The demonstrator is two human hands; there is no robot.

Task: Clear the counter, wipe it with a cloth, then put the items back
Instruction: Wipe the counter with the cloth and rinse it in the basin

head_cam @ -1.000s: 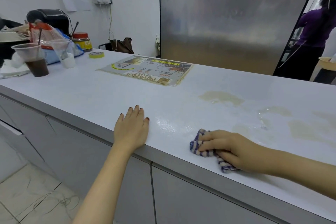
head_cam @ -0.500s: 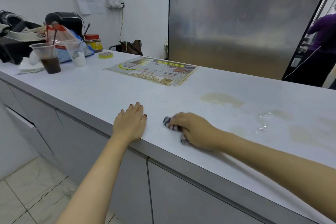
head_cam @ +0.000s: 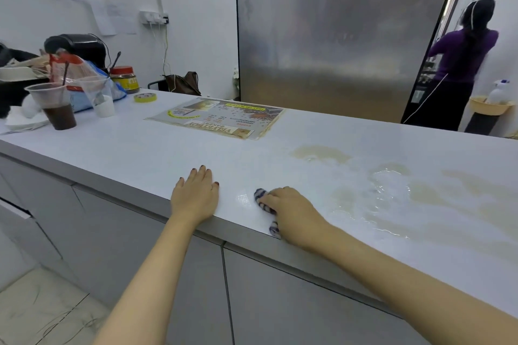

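A blue-and-white striped cloth (head_cam: 263, 203) lies bunched on the white counter (head_cam: 157, 148) near its front edge, mostly hidden under my right hand (head_cam: 291, 213), whose fingers curl over it and press it down. My left hand (head_cam: 196, 194) rests flat on the counter edge, a little to the left of the cloth, fingers straight. Wet streaks and beige stains (head_cam: 392, 185) spread over the counter to the right of the cloth.
A laminated menu sheet (head_cam: 218, 117) lies mid-counter. At the far left stand a cup of dark drink (head_cam: 54, 106), a second plastic cup (head_cam: 98, 95), a jar (head_cam: 124, 78), a tape roll (head_cam: 145, 97) and bags. A person in purple (head_cam: 462, 64) stands at the back right.
My right hand has slid the cloth leftward along the front edge, from well right of my left hand to close beside it. My left hand has stayed in place.
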